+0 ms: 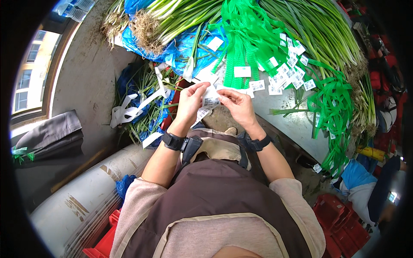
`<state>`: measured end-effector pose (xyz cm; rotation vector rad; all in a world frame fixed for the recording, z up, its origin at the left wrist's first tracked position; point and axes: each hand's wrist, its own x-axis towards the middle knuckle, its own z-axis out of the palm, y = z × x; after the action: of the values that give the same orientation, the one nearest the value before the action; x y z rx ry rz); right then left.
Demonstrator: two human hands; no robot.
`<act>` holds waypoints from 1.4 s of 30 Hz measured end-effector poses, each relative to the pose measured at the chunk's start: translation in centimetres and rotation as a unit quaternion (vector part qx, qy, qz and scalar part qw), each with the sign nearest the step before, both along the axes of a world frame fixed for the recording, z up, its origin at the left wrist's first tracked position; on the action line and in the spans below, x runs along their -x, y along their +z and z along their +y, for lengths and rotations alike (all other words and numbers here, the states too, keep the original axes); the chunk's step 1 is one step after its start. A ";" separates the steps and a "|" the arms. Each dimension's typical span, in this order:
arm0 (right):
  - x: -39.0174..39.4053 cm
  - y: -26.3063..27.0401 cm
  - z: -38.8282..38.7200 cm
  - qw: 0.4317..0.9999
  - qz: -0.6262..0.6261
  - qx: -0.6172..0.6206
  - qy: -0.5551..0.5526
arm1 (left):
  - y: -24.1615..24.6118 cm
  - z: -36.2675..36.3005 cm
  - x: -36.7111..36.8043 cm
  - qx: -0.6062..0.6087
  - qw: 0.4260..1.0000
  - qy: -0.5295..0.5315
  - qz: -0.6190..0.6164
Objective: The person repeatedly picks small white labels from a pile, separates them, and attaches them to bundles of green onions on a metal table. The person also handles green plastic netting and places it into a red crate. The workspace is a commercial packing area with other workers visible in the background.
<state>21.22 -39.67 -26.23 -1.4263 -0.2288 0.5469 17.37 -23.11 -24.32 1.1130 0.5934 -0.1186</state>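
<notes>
My left hand [191, 99] and my right hand [238, 104] face each other at the table's near edge. Between their fingertips is a strip of white printed labels [211, 100], pinched by both; its lower end hangs curled below my left hand. Just beyond lies a bundle of green mesh netting strips [237, 61]. Small white printed tags [285, 77] are scattered and overlapping on and beside the netting. Bunches of green onions [180, 19] with roots lie at the back left, on blue plastic [184, 56]. More green onions [316, 35] lie at the right.
The metal table [290, 121] reaches to the right, where tagged green netting [332, 129] hangs over its edge. At the left are leaf scraps and white backing paper [129, 111] in a blue-lined container. Red crates [342, 222] stand lower right, near another person [361, 183].
</notes>
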 end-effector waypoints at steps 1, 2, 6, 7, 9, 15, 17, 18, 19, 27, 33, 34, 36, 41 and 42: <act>0.3 -0.1 0.1 1.000 0.005 -0.010 -0.014 | -0.2 -0.1 -0.1 -0.006 1.000 -0.002 0.000; 0.6 -0.2 0.2 0.999 0.015 -0.019 -0.027 | -0.3 -0.1 0.0 -0.019 1.000 0.004 -0.007; 1.5 -1.0 0.7 0.998 0.045 -0.023 -0.034 | -0.9 -0.2 0.1 -0.091 0.996 0.007 -0.022; 1.5 -1.0 0.9 0.998 0.054 -0.023 -0.034 | -1.0 -0.1 0.2 -0.114 0.993 0.002 -0.011; 1.6 -1.1 1.2 0.997 0.046 -0.041 -0.046 | -1.2 0.0 0.4 -0.106 0.994 0.001 -0.019; 1.7 -0.9 2.2 0.995 -0.050 0.032 -0.074 | -2.2 0.9 0.1 -0.075 0.996 0.001 -0.049; 1.9 -0.7 2.7 0.984 -0.133 0.090 -0.079 | -2.7 1.2 0.0 -0.064 0.997 0.016 -0.034; 2.1 -0.4 3.0 0.980 -0.145 0.114 -0.078 | -3.0 1.3 -0.1 -0.059 0.998 0.024 -0.026; 1.9 -0.1 3.1 0.978 -0.155 0.133 -0.046 | -3.3 1.4 -0.2 -0.052 0.998 0.032 -0.012; -7.1 1.9 -1.5 0.953 -0.007 0.201 -0.228 | -5.1 3.7 -0.2 -0.018 0.997 0.076 0.006; -11.4 -6.7 -3.6 0.921 -0.096 0.324 -0.195 | -4.4 4.0 0.4 0.004 0.999 0.035 0.014; -11.6 -8.0 -3.2 0.888 -0.164 0.395 -0.169 | -4.2 3.9 0.5 0.003 1.000 0.031 0.007; -11.6 -9.4 -2.8 0.852 -0.195 0.471 -0.122 | -3.5 3.7 0.8 -0.029 0.999 0.006 -0.014; -12.3 -5.9 -4.9 0.961 -0.151 0.196 -0.122 | -1.2 3.0 2.1 -0.104 0.992 -0.025 -0.062; -12.5 -4.4 -5.7 0.961 -0.093 0.228 -0.126 | -0.8 2.7 2.2 -0.095 0.993 -0.036 -0.059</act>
<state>33.72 -45.34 -30.58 -1.9260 -0.0677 0.2610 15.17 -20.40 -25.12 1.3167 0.4659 -0.0594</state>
